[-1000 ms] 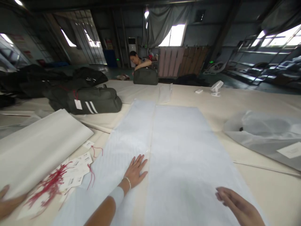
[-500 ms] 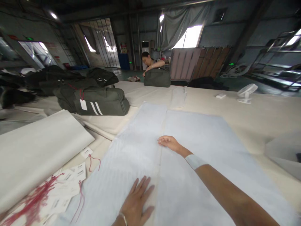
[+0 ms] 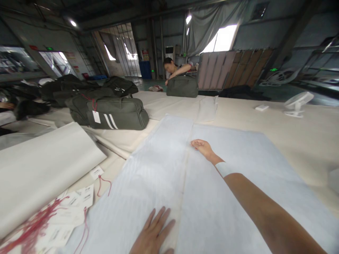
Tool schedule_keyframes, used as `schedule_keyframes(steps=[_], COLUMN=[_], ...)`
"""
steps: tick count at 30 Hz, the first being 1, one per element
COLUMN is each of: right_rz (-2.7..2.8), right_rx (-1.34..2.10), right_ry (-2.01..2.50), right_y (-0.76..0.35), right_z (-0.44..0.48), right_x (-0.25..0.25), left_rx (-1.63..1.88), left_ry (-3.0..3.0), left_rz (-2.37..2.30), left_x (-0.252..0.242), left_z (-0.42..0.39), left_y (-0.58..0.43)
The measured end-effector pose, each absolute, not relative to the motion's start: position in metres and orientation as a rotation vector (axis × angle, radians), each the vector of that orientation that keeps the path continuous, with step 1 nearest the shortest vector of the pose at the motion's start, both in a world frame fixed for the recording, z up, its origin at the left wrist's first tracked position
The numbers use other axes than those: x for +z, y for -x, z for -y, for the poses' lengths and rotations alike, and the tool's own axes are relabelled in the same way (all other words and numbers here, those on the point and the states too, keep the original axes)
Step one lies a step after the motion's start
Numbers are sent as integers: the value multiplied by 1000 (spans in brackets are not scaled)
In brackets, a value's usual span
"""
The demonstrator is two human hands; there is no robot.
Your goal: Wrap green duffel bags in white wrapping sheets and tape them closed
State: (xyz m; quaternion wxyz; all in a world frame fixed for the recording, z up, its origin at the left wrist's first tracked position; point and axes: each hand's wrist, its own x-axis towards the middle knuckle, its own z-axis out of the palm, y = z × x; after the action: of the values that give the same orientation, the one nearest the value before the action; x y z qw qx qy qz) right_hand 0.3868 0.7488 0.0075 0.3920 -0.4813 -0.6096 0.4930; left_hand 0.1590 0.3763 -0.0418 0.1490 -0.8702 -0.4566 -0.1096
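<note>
- Pale-blue sheeting (image 3: 206, 185) lies flat on the cream-covered table (image 3: 238, 113), right in front of the person, w/ a narrow pale strip (image 3: 179, 213) running lengthwise. One pc or two, can't tell from here.
- Left hand (image 3: 153, 234): palm down, fingers spread, just left of the strip, near end. Not gripping anything afaict.
- Right hand (image 3: 202, 146): farther up by the strip, fingers curled close together. Pinching an edge or nothing? Can't make it out.
- Handling, imo: prob v. light, thin & floppy, maybe a bit slippery, creases easily. I'd take it by the edges or far corners, both hands, no yanking.
- Labels: pile of white tags (image 3: 75, 201) w/ red strings (image 3: 37, 225), lower left, just beside the sheeting. Printing's there but too blurry to read.
- Dark green bag (image 3: 124, 113) past that has a white hangtag (image 3: 96, 116) & two white stripes (image 3: 110, 121). No brand I can read tbh.
</note>
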Motion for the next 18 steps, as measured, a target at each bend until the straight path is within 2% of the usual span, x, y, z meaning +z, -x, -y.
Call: schedule_keyframes(steps=[10,18], right_rz=[1376,1508], right_rx=[1137,1005], right_ry=[1356,1179], right_y=[-354,-321], right_z=[-748,-758], right_x=[-33,-40], left_rx=[-301,-294], left_ry=[2391,2369], left_rz=[1172,1167], left_x=[-44,-51], left_z=[-386,-387], left_y=[-156,-155])
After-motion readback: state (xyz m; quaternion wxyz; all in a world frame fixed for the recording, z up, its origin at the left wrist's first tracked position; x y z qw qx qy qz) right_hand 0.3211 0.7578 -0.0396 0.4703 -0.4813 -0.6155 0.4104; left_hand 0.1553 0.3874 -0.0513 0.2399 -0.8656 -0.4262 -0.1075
